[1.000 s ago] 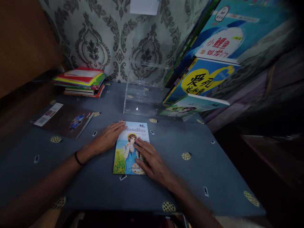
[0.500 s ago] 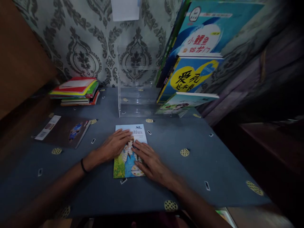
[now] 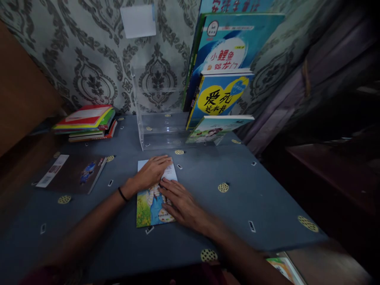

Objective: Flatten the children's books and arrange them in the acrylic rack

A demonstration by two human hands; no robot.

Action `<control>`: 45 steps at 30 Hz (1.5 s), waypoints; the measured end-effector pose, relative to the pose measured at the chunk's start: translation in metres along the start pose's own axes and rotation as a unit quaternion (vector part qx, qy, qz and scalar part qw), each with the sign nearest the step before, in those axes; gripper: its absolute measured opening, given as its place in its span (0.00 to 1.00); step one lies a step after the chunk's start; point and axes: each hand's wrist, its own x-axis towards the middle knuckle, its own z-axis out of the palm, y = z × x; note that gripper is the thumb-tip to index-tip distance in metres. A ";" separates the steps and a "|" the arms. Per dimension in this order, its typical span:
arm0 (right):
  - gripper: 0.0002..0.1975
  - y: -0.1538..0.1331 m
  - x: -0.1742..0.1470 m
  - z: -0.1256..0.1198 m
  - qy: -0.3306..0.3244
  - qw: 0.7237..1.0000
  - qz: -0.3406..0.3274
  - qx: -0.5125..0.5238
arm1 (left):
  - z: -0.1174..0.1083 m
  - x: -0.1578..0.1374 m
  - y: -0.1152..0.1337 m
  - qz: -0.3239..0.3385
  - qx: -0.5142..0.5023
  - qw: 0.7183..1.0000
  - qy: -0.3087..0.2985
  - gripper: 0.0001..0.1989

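A thin paperback book [image 3: 148, 211] with a drawn figure in blue on its cover lies flat on the grey-blue tablecloth [image 3: 208, 221]. Across its upper part rests my left hand [image 3: 152, 171], palm down, fingers stretched to the right and hiding part of the title. Lower down, my right hand [image 3: 182, 204] lies over the book's right side with its fingers spread. Neither hand grips the book; both lie flat on the cover. Behind it stands a clear acrylic book rack [image 3: 157, 140], its right side holding several upright picture books [image 3: 218, 97].
At the back left is a stack of books [image 3: 86, 122] with a red one on top. A dark book [image 3: 73, 174] lies face down nearer to me. White paper [image 3: 138, 20] hangs on the patterned wall. A curtain [image 3: 285, 87] hangs at the right.
My left hand has slid up and right over the cover, now covering more of the title. My right hand stays at the book's right side. The camera view has shifted slightly.
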 end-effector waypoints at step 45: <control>0.25 0.078 0.050 -0.014 0.005 0.996 0.076 -0.037 | -0.027 -0.085 -0.014 -0.121 0.072 0.982 0.128 0.14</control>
